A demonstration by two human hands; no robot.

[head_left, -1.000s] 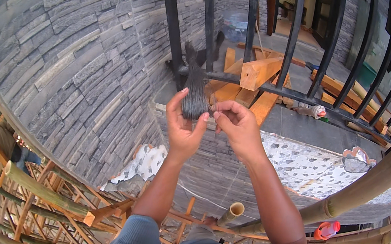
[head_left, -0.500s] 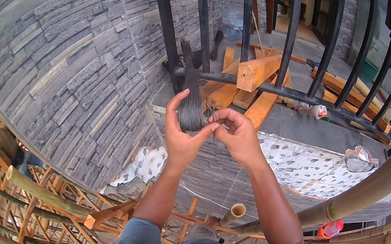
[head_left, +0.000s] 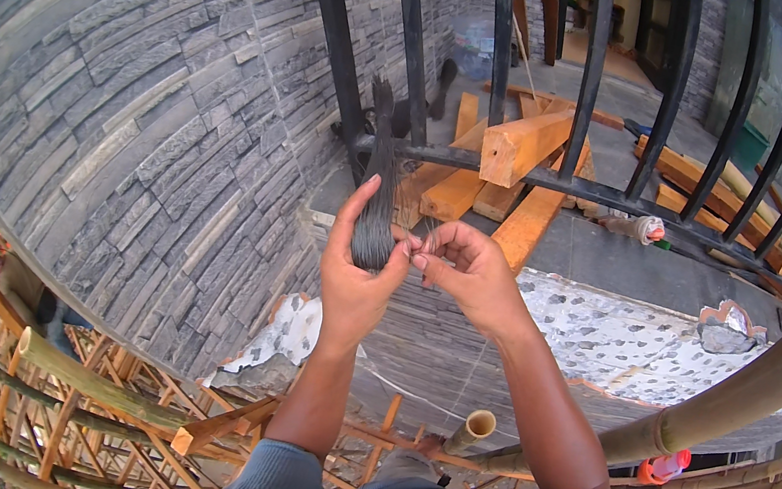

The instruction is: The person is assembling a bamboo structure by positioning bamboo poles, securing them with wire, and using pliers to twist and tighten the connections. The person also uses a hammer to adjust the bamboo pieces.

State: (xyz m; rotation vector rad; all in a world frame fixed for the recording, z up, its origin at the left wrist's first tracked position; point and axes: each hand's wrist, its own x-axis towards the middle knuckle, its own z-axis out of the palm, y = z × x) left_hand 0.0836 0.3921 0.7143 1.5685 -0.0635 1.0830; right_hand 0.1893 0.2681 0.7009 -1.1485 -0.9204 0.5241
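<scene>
A bundle of thin dark tie wire (head_left: 374, 232) stands nearly upright in front of the black railing, its loose upper end reaching above the lower rail. My left hand (head_left: 357, 290) is closed around its lower part, the index finger along one side and the thumb on the other; the remaining fingers are hidden behind it. A few fine strands stick out to the right of the bundle. My right hand (head_left: 475, 275) pinches these strands between thumb and fingers, close to my left fingertips.
Behind the black railing (head_left: 562, 181), timber pieces (head_left: 523, 150) lie on grey tiles, one beam poking through the bars. Stone-clad wall (head_left: 146, 127) rises at left. A thick bamboo pole (head_left: 722, 395) slants at right; bamboo and wood scaffolding (head_left: 97, 388) spreads below, with a red-orange bottle (head_left: 663, 465).
My left thumb has drawn back toward the bundle, and the bundle looks narrower. My right hand stays pinched on the strands. The whole view has shifted slightly.
</scene>
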